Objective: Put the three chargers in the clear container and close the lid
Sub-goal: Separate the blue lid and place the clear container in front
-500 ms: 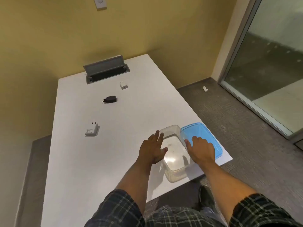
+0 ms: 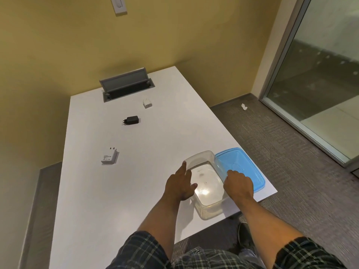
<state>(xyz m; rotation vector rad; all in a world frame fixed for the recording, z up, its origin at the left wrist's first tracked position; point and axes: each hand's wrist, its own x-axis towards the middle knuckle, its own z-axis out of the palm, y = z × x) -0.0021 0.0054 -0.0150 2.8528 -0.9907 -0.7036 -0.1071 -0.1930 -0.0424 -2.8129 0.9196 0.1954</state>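
The clear container [image 2: 206,208] stands empty and lidless near the table's right front corner. Its blue lid [image 2: 244,166] lies flat just to its right. My left hand [image 2: 179,184] rests against the container's left wall, fingers along the rim. My right hand [image 2: 239,186] lies on the right rim, its fingertips touching the lid's edge. Three chargers lie apart on the white table [image 2: 97,200]: a large white charger [image 2: 109,156] at the left, a black charger [image 2: 131,120] further back, and a small white charger [image 2: 147,103] near the back.
An open grey cable hatch [image 2: 126,85] sits at the table's far end against the yellow wall. Grey carpet and a glass partition lie to the right. A small white scrap [image 2: 243,106] lies on the floor.
My left hand has slid a little forward along the container's left wall. My right hand has shifted toward the lid's near edge. The chargers have not moved.
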